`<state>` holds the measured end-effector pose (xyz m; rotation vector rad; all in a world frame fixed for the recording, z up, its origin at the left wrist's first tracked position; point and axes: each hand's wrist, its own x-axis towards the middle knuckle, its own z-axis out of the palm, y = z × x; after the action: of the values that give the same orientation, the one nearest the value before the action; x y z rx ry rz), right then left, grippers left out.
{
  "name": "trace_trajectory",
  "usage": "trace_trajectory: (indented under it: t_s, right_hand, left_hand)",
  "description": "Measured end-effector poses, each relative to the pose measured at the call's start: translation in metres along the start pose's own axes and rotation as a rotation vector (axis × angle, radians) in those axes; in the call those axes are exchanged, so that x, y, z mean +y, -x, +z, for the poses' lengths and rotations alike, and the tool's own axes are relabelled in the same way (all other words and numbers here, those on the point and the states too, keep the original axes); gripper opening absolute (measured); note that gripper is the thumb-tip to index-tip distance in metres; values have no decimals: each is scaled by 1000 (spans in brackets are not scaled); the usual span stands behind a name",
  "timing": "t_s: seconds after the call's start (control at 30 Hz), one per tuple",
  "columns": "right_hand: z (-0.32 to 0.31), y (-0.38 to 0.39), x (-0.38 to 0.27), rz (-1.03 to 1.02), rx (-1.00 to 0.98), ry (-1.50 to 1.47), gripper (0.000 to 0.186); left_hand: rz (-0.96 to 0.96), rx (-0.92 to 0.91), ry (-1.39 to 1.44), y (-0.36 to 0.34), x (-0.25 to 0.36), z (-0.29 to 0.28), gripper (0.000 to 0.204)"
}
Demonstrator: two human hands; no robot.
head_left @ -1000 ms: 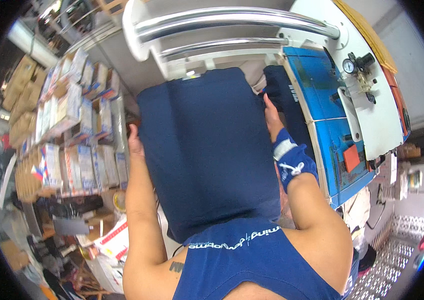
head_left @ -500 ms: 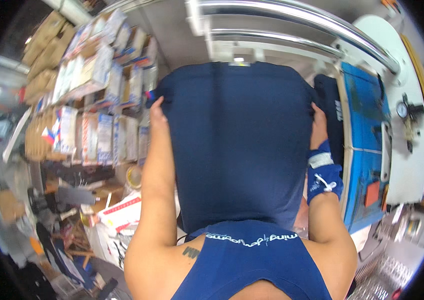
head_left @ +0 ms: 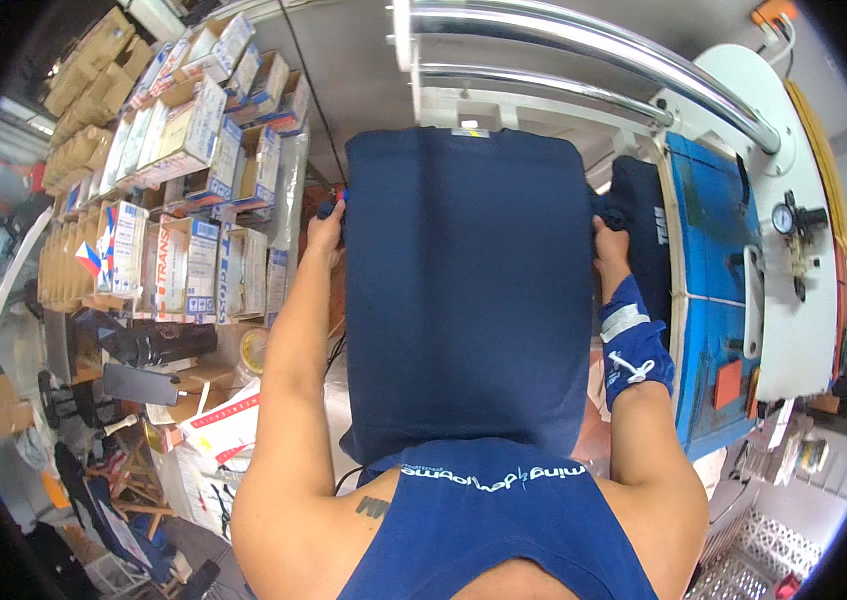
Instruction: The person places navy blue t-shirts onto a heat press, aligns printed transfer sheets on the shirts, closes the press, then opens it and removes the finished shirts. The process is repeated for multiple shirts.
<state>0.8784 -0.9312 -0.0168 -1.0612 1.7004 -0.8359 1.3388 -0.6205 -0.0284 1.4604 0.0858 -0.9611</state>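
Note:
A navy T-shirt (head_left: 469,290) lies stretched smooth and flat in front of me, its collar edge with a small label (head_left: 471,132) at the far end. At its left side my left hand (head_left: 326,228) is closed on a bunched dark piece of the shirt, probably the sleeve. Opposite it, my right hand (head_left: 612,247) grips another bunch of dark cloth at the shirt's right side. A blue band with a pale stripe wraps my right forearm. What supports the shirt is hidden beneath it.
Chrome rollers (head_left: 594,85) on a white frame cross beyond the collar. A dark garment (head_left: 641,220), a blue panel (head_left: 709,230) and a pressure gauge (head_left: 786,218) are on the right. Stacked cardboard boxes (head_left: 184,140) stand at left, with a white-and-red carton (head_left: 229,425) nearer.
Both hands have drawn closer together. The shirt's upper sides have become narrower and straighter, with the sleeve cloth now bunched at my hands.

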Motion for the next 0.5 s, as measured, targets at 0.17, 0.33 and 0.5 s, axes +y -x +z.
trace_trajectory:
  t_s: [0.17,0.33,0.5]
  right_hand:
    - [-80,107,52,79,-433,81,69]
    - [-184,223,132,141,-433,267,64]
    - [-209,270,148,259,-484,-325,54]
  left_hand:
    - [65,-325,-285,139,-46,-36,47]
    - [59,-97,-388,271,-134,-117,42]
    - [40,-100,-142,303,-178,-143,45]
